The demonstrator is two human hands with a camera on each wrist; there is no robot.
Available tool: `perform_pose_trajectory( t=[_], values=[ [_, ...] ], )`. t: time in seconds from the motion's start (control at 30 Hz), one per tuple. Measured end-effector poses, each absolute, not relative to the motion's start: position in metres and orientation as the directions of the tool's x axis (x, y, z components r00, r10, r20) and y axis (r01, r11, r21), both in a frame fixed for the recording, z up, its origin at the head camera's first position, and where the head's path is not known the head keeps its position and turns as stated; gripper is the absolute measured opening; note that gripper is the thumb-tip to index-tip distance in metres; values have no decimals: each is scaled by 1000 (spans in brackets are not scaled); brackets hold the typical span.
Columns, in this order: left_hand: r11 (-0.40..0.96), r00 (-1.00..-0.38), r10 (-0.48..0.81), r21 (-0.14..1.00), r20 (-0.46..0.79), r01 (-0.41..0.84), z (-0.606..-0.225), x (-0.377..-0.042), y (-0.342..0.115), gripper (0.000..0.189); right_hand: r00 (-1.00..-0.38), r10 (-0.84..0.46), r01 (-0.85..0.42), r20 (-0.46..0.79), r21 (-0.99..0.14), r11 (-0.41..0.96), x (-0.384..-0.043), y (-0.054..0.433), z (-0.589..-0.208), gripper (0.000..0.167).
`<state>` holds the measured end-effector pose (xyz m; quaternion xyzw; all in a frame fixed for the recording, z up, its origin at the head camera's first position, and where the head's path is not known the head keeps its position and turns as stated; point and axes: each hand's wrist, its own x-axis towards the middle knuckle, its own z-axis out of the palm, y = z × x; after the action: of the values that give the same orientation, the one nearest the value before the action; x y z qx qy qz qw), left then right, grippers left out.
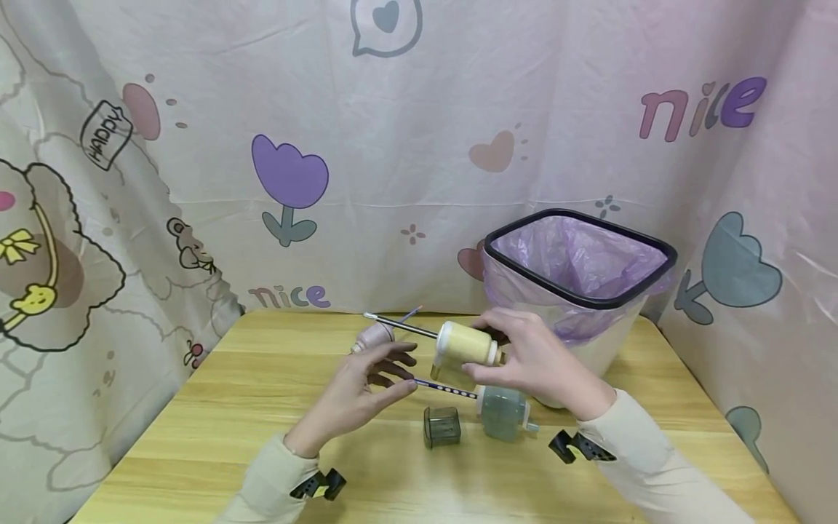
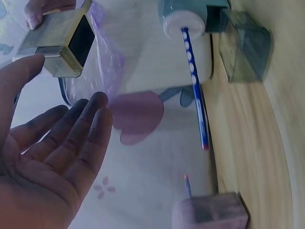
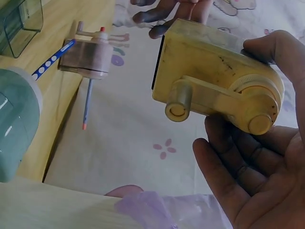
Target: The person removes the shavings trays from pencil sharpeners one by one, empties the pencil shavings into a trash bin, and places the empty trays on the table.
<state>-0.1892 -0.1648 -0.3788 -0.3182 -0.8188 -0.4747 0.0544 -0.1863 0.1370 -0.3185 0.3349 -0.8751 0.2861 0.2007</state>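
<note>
Left hand (image 1: 350, 397) is loosely extended; right hand (image 1: 533, 358) grips a boxy, smudged yellow sharpener (image 1: 466, 344).

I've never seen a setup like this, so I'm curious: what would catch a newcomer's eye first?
Probably the big bin with its lilac bag, at the back right of the table. Next, the yellow pencil sharpener held above the tabletop in the right grip, a dark pencil sticking out leftward. Behind, a pale curtain shows a large purple tulip.
</note>
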Motion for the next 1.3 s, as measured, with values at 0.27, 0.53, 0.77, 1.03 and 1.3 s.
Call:
perform_pose_trajectory(
  t=[0.27, 0.53, 0.77, 1.03, 1.3],
  values=[
    [255, -764, 498, 773, 410, 581, -375, -180, -146, 51, -669, -442, -715, 598, -355, 602, -169, 149, -321, 43],
    [187, -748, 536, 809, 391, 557, -369, -172, -129, 48, -680, -433, -708, 591, -376, 599, -154, 159, -322, 40],
    [140, -723, 579, 827, 377, 544, -368, -171, -113, 54, -682, -427, -709, 594, -392, 586, -143, 166, -325, 39],
    [200, -731, 601, 825, 323, 528, -371, -171, -98, 58, -693, -415, -697, 590, -401, 594, -133, 173, -330, 41],
    [168, -708, 601, 808, 369, 564, -377, -182, -85, 51, -719, -377, -665, 584, -420, 617, -135, 177, -334, 42]
  ],
)
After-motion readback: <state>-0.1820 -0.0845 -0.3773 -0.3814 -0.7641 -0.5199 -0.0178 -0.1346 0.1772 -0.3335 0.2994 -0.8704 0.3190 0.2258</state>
